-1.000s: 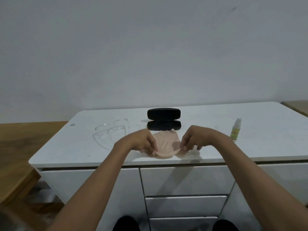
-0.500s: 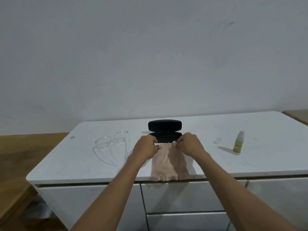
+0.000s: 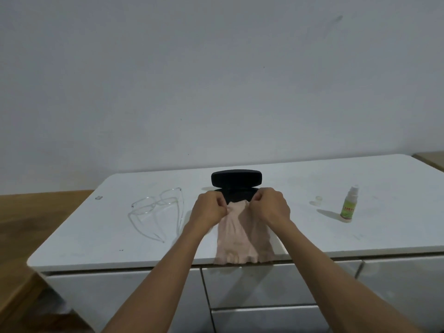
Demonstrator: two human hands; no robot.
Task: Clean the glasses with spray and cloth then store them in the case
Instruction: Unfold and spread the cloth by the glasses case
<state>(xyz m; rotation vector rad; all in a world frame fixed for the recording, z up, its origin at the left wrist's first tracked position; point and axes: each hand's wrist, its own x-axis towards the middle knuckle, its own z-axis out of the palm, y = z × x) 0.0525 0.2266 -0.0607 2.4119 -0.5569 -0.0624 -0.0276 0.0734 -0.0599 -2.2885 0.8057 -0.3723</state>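
A pale pink cloth [image 3: 240, 239] hangs flat over the front of the white cabinet top [image 3: 336, 239], its lower edge at the rim. My left hand [image 3: 208, 209] and my right hand [image 3: 271, 205] each pinch one of its upper corners, close together. Just behind my hands stands the black glasses case [image 3: 236, 179], open with its lid upright. Clear-framed glasses [image 3: 157, 207] lie to the left with their arms unfolded toward me. A small green spray bottle [image 3: 348, 207] stands upright at the right, apart from both hands.
A small clear cap [image 3: 318, 198] lies left of the spray bottle. White drawers [image 3: 264, 284] sit below the cabinet top. A wooden surface [image 3: 36, 212] adjoins at the left, another wooden edge [image 3: 430, 159] at the far right. A plain wall rises behind.
My hands moved from the near edge of the cloth to its far edge beside the case. The cloth was spread out long toward the front rim, and its top corners have drawn closer together.
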